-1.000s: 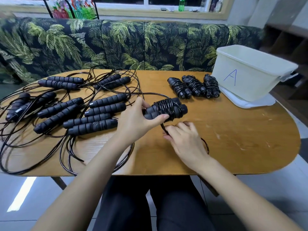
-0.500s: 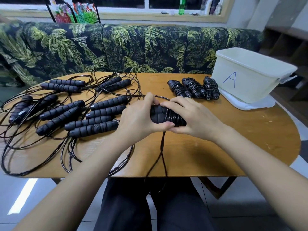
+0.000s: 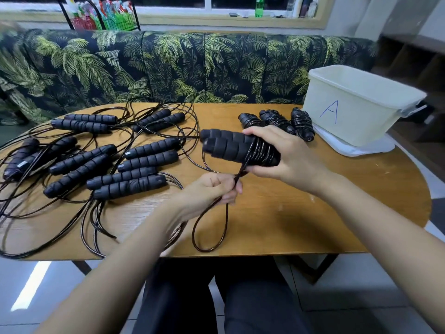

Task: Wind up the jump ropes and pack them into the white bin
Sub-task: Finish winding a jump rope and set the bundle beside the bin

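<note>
My right hand point(image 3: 286, 157) grips a pair of black foam jump-rope handles point(image 3: 228, 147), held together above the table with cord coiled round their right end. Just below it, my left hand point(image 3: 212, 194) pinches that rope's loose black cord point(image 3: 209, 227), which hangs in a loop over the table's front edge. Three wound jump ropes point(image 3: 277, 121) lie side by side at the back right. The white bin point(image 3: 356, 104), marked with a blue A, stands at the far right.
Several unwound jump ropes point(image 3: 103, 160) with tangled black cords cover the left half of the wooden table point(image 3: 313, 220). The bin stands on a flat white lid point(image 3: 356, 149). A palm-print sofa point(image 3: 192, 66) runs behind the table.
The handles passed from my left hand to my right, which now holds them higher. My left hand let go, dropped below and took hold of the loose cord.
</note>
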